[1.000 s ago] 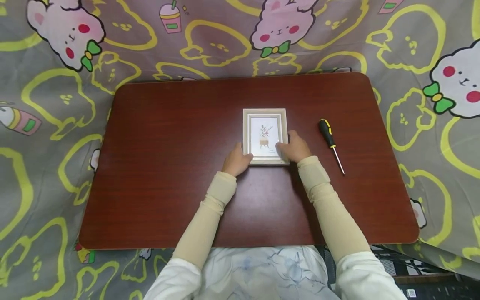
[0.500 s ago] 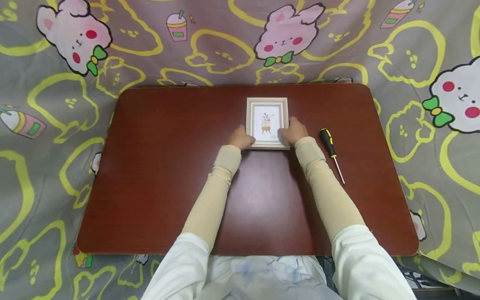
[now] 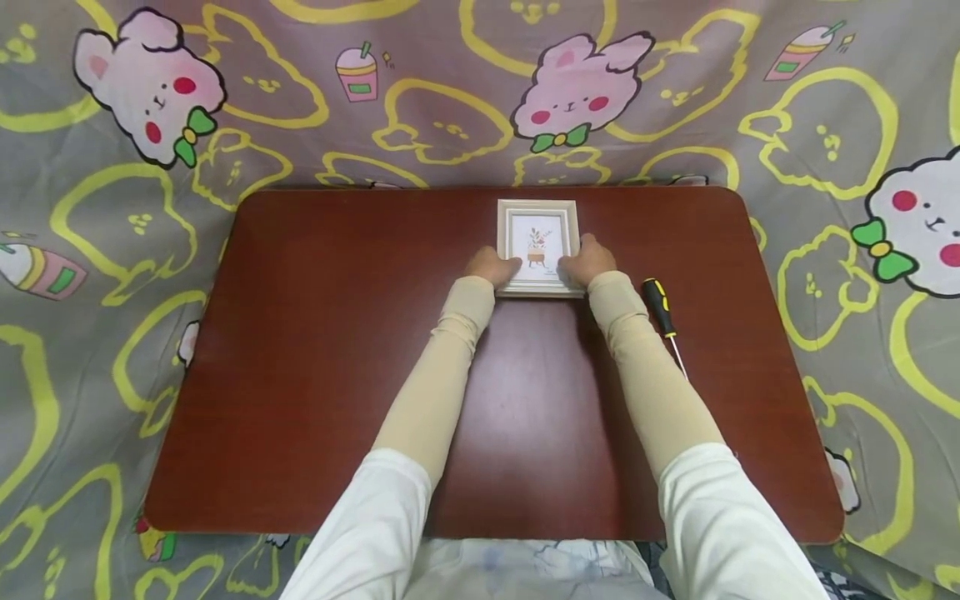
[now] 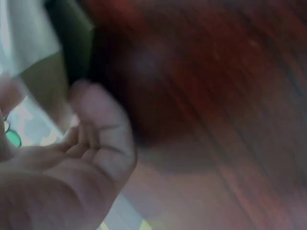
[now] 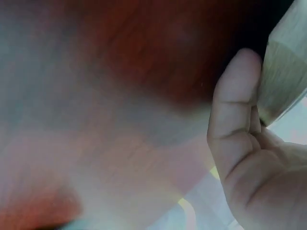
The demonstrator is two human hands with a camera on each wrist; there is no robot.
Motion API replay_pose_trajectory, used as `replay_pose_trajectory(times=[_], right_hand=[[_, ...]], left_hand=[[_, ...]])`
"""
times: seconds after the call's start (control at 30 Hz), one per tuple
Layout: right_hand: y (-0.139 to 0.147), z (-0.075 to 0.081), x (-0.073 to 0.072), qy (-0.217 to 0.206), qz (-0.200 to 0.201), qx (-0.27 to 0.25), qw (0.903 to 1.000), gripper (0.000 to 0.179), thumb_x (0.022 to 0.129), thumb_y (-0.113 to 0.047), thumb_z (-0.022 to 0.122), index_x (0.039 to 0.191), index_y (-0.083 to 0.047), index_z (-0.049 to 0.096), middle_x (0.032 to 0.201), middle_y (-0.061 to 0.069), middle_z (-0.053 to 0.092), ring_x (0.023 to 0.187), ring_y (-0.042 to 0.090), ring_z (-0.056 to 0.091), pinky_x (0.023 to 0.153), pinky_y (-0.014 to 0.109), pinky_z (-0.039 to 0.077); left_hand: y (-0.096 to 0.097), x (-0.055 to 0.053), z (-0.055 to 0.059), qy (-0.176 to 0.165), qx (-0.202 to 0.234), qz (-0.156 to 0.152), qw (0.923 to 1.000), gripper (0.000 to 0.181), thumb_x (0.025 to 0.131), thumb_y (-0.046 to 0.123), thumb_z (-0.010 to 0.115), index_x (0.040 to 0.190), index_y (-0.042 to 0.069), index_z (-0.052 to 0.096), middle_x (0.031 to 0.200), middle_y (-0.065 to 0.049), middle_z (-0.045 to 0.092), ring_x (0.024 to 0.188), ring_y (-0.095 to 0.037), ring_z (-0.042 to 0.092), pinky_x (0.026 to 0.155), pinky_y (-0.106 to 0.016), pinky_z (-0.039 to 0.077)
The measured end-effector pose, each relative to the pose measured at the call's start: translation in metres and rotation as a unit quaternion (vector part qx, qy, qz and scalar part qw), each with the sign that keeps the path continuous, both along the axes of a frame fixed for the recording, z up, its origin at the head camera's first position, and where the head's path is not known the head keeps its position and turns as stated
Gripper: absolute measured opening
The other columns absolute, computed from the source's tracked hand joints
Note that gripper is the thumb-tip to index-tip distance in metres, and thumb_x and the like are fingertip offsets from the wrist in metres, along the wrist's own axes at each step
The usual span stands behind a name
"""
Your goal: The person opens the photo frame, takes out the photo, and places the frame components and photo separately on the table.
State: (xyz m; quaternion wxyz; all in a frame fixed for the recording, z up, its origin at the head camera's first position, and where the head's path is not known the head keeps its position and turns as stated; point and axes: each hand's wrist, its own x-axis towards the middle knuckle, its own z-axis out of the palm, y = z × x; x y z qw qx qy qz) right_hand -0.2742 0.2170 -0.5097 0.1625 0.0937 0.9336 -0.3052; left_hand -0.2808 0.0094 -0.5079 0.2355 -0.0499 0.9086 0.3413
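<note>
Near the back of the table, both hands hold a cream picture frame with a drawing of a potted plant. My left hand grips its lower left side, thumb over the front. Opposite it, my right hand grips the lower right side, its thumb also on the front. In the left wrist view, curled fingers of the left hand lie against the frame's side. The right wrist view has the right hand's fingers against the frame's pale wooden edge. Whether the frame touches the table cannot be told.
A black and yellow screwdriver lies right of the frame, its shaft tip hidden by the right sleeve. The reddish-brown table has rounded corners. A patterned curtain hangs close behind and along the sides.
Both hands have carried the picture frame away from the body, towards the table's back edge. The left thumb reaches further over the front. The head view has tilted up; the screwdriver has stayed on the table.
</note>
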Motion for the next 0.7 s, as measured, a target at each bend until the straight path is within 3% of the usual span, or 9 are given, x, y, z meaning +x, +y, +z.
replay_pose_trajectory(times=[0.17,0.33,0.57,0.7], right_hand=[[0.001,0.0,-0.003,-0.027,0.005,-0.004,0.9996,0.07,0.091,-0.033,0.055,0.141,0.011,0.033,0.131,0.035,0.053,0.119,0.048,0.053,0.101,0.052,0.042],[0.001,0.004,-0.001,-0.053,-0.01,-0.019,0.9984,0.074,0.09,-0.038,0.056,0.14,0.011,0.032,0.129,0.034,0.052,0.119,0.046,0.052,0.101,0.052,0.042],[-0.001,0.005,-0.002,-0.071,-0.014,-0.008,0.9974,0.074,0.086,-0.041,0.06,0.136,0.01,0.04,0.124,0.029,0.055,0.115,0.042,0.054,0.098,0.05,0.045],[0.0,0.001,-0.006,-0.078,-0.016,0.004,0.9968,0.074,0.083,-0.039,0.06,0.136,0.009,0.039,0.123,0.028,0.055,0.113,0.042,0.054,0.096,0.051,0.046]], left_hand=[[0.003,-0.008,-0.007,-0.007,-0.016,0.028,0.9995,0.058,0.094,0.044,0.063,0.13,-0.002,0.063,0.126,-0.014,0.066,0.114,-0.027,0.06,0.098,-0.04,0.047],[0.006,-0.012,-0.012,-0.006,-0.04,0.019,0.999,0.058,0.093,0.046,0.063,0.128,0.0,0.065,0.125,-0.013,0.066,0.115,-0.028,0.06,0.1,-0.037,0.046],[0.008,-0.001,-0.002,0.016,-0.046,0.036,0.9981,0.051,0.092,0.041,0.064,0.119,-0.002,0.069,0.118,-0.014,0.069,0.111,-0.03,0.061,0.097,-0.037,0.047],[0.011,-0.003,-0.008,0.018,-0.055,0.044,0.9973,0.045,0.091,0.038,0.066,0.113,0.0,0.071,0.112,-0.014,0.071,0.106,-0.03,0.064,0.093,-0.037,0.05]])
